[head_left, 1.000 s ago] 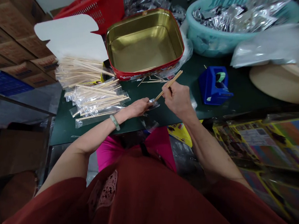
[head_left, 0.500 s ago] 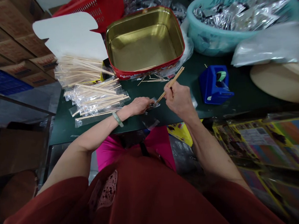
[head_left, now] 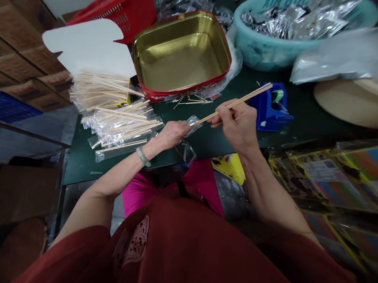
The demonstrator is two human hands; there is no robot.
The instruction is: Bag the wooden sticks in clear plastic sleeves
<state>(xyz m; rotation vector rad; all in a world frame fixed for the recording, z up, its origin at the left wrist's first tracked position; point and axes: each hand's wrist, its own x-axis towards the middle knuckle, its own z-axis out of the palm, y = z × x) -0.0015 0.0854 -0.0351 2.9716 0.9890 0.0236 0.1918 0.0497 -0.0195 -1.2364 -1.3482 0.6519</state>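
Note:
My right hand is closed on a few thin wooden sticks, which slant up to the right past the tape dispenser. Their lower ends meet a small clear plastic bag at my left hand. My left fingers are pinched on that bag; whether the stick ends are inside it I cannot tell. Another piece of clear plastic hangs at the table's front edge below. To the left lie bagged wooden sticks in a loose pile. A few loose sticks lie in front of the tin.
An open gold-lined tin stands at the back, beside a white carton flap and a red basket. On the right are a blue tape dispenser and a turquoise basin with silvery packets. Cardboard boxes are stacked at the left.
My right hand has moved right, and the sticks have swung from steep to a flatter slant. My left hand has shifted slightly left, still pinching the bag.

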